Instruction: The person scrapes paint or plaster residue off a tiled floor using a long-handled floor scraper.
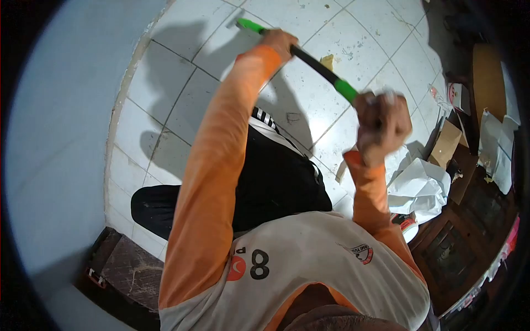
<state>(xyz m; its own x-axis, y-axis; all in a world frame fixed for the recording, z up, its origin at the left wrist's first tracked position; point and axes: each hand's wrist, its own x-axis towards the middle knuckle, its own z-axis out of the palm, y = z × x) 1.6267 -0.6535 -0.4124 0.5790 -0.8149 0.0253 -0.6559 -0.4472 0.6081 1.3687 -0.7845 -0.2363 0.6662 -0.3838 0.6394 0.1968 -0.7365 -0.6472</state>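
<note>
A long tool with a black shaft and bright green sections (317, 65) slants across the upper middle of the head view, above the tiled floor. My left hand (279, 43) is wrapped round it close to its upper-left green end. Around the lower-right green part, my right hand (383, 122) is closed, with its fingers blurred by motion. The tip beyond my left hand is small and greyish, and its shape is hard to make out. My orange sleeves reach forward over my black trousers (276, 176).
Grimy white tiles (193, 99) meet a pale wall (61, 121) on the left. Crumpled white sheeting (419, 185) and a cardboard piece (446, 143) lie at the right, beside dark wooden furniture (441, 254). A dark worn box (130, 270) stands at the lower left.
</note>
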